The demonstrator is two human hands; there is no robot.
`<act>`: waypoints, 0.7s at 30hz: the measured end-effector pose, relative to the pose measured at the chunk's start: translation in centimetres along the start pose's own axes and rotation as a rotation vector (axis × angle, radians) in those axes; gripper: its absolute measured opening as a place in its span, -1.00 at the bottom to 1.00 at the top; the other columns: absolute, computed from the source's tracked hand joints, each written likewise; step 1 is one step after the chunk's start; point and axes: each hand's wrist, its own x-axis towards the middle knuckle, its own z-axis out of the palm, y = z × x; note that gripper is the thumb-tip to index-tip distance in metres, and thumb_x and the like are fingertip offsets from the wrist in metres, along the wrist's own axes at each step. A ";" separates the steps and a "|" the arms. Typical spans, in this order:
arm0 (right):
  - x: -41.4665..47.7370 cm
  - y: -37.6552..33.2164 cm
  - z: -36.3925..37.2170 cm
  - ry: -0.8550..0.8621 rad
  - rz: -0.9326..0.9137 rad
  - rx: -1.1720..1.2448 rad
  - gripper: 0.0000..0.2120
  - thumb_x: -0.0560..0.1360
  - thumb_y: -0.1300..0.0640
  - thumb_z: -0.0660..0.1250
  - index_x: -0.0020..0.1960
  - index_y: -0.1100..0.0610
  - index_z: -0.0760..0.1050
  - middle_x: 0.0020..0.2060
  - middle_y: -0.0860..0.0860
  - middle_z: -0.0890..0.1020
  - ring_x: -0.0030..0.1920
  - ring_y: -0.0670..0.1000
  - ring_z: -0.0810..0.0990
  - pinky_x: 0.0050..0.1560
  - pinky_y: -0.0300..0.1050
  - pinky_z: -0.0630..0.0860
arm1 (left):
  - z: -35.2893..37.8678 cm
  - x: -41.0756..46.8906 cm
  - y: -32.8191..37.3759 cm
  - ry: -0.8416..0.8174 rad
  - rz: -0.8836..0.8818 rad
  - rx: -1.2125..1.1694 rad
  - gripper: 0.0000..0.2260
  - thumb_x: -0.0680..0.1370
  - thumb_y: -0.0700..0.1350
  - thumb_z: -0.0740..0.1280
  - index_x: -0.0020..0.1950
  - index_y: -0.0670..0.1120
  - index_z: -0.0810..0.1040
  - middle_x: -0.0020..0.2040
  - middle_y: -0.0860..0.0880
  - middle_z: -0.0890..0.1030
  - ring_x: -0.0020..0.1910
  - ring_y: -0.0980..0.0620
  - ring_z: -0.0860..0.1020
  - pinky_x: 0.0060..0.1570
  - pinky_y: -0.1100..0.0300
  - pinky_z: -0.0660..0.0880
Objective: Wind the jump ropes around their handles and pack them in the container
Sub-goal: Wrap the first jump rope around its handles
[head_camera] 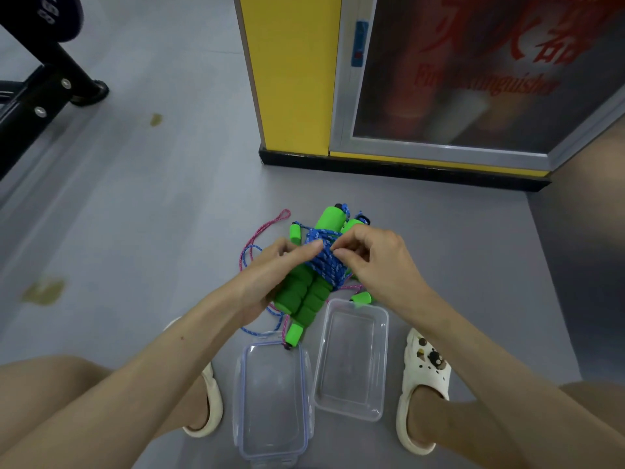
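A blue jump rope point(326, 265) is wound tightly around its pair of green foam handles point(306, 297), held above the floor. My left hand point(270, 279) grips the handles from the left, thumb on the coil. My right hand point(375, 262) pinches the blue rope at the coil's upper right. Beneath lies a pink jump rope point(260, 240) loose on the floor, with its green handles point(293, 334) partly hidden. A clear plastic container point(351, 358) sits empty at the lower right, and its clear lid point(274, 397) lies beside it on the left.
I squat on a grey floor, white sandals point(422, 387) either side of the container. A yellow pillar point(294, 76) and a fire extinguisher cabinet point(473, 79) stand behind. A black equipment frame point(44, 86) is at the upper left.
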 end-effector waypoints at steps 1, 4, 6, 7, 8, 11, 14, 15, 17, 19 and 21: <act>0.0 -0.2 0.0 -0.034 -0.001 0.006 -0.93 0.46 0.31 0.38 -0.14 0.18 0.59 -0.35 -0.17 0.53 -0.33 -0.26 0.51 -0.27 -0.45 0.40 | 0.1 0.0 0.1 0.035 -0.008 -0.014 -0.37 0.25 0.23 0.50 0.11 -0.14 0.44 0.03 -0.19 0.64 -0.05 -0.09 0.64 0.08 -0.02 0.56; -0.1 -0.4 0.6 -0.091 -0.009 -0.008 -0.91 0.48 0.28 0.37 -0.14 0.11 0.55 -0.35 -0.18 0.52 -0.33 -0.25 0.49 -0.27 -0.44 0.38 | 0.6 0.1 0.1 0.136 -0.015 0.047 -0.53 0.37 0.21 0.43 0.04 -0.09 0.42 -0.05 -0.13 0.64 -0.15 -0.03 0.63 -0.04 0.00 0.59; -0.2 -0.4 0.9 -0.068 -0.012 -0.009 -0.90 0.49 0.27 0.35 -0.15 0.10 0.51 -0.35 -0.18 0.48 -0.34 -0.23 0.46 -0.28 -0.43 0.36 | 0.8 0.3 0.0 0.162 -0.002 0.072 -0.62 0.46 0.16 0.40 0.07 -0.07 0.41 -0.01 -0.12 0.63 -0.16 0.00 0.62 -0.11 0.06 0.60; -0.2 -0.4 1.0 -0.052 -0.014 -0.012 -0.90 0.49 0.27 0.35 -0.15 0.11 0.50 -0.34 -0.18 0.47 -0.33 -0.23 0.44 -0.27 -0.43 0.35 | 0.9 0.4 0.0 0.170 0.000 0.081 -0.63 0.48 0.14 0.39 0.11 -0.06 0.40 0.01 -0.12 0.63 -0.15 0.00 0.63 -0.11 0.06 0.60; -0.2 -0.4 1.0 -0.040 -0.021 -0.026 -0.92 0.49 0.27 0.35 -0.14 0.12 0.51 -0.32 -0.18 0.45 -0.32 -0.24 0.43 -0.26 -0.42 0.33 | 0.9 0.5 0.0 0.177 0.001 0.094 -0.62 0.49 0.13 0.39 0.15 -0.05 0.39 0.03 -0.11 0.62 -0.12 -0.02 0.64 -0.08 0.03 0.61; -0.2 -0.4 1.3 0.009 -0.048 -0.076 -0.96 0.49 0.25 0.34 -0.12 0.15 0.52 -0.26 -0.18 0.42 -0.27 -0.22 0.41 -0.21 -0.42 0.32 | 1.0 0.5 0.4 0.195 0.005 0.126 -0.61 0.51 0.10 0.37 0.23 -0.04 0.38 0.06 -0.11 0.61 -0.02 -0.08 0.63 0.07 -0.07 0.58; 0.0 -0.5 1.2 0.080 -0.019 -0.021 -0.96 0.50 0.27 0.33 -0.10 0.17 0.54 -0.25 -0.12 0.50 -0.23 -0.18 0.46 -0.19 -0.41 0.36 | 1.0 0.5 0.6 0.181 0.024 0.095 -0.69 0.54 0.00 0.35 0.22 -0.07 0.39 0.02 -0.10 0.62 -0.12 0.00 0.64 -0.04 0.04 0.61; 0.0 -0.5 1.1 0.086 -0.008 -0.005 -0.96 0.50 0.28 0.33 -0.09 0.19 0.55 -0.27 -0.12 0.51 -0.25 -0.20 0.47 -0.20 -0.42 0.38 | 1.0 0.4 0.7 0.177 0.029 0.088 -0.72 0.55 -0.04 0.33 0.21 -0.07 0.40 -0.02 -0.07 0.62 -0.17 0.03 0.63 -0.11 0.11 0.61; -0.1 -0.6 1.2 0.088 0.003 0.004 -0.96 0.50 0.29 0.33 -0.08 0.21 0.55 -0.28 -0.14 0.52 -0.27 -0.21 0.50 -0.21 -0.39 0.43 | 1.0 0.3 0.7 0.167 0.031 0.087 -0.76 0.56 -0.09 0.31 0.20 -0.07 0.40 -0.07 -0.04 0.62 -0.21 0.06 0.63 -0.17 0.17 0.60; -0.3 -0.6 1.4 0.094 0.007 0.000 -0.96 0.51 0.29 0.32 -0.07 0.22 0.55 -0.28 -0.12 0.53 -0.26 -0.15 0.52 -0.20 -0.32 0.49 | 0.9 0.2 0.7 0.146 0.030 0.093 -0.81 0.56 -0.13 0.29 0.17 -0.06 0.43 -0.07 -0.05 0.64 -0.19 0.05 0.64 -0.16 0.17 0.61; -0.4 -0.8 1.7 0.108 -0.005 -0.010 -0.96 0.51 0.29 0.32 -0.07 0.22 0.55 -0.26 -0.08 0.54 -0.25 -0.13 0.52 -0.17 -0.26 0.51 | 0.9 0.0 0.8 0.114 0.043 0.079 -0.88 0.55 -0.19 0.26 0.07 -0.04 0.47 -0.11 -0.04 0.66 -0.20 0.04 0.65 -0.15 0.15 0.61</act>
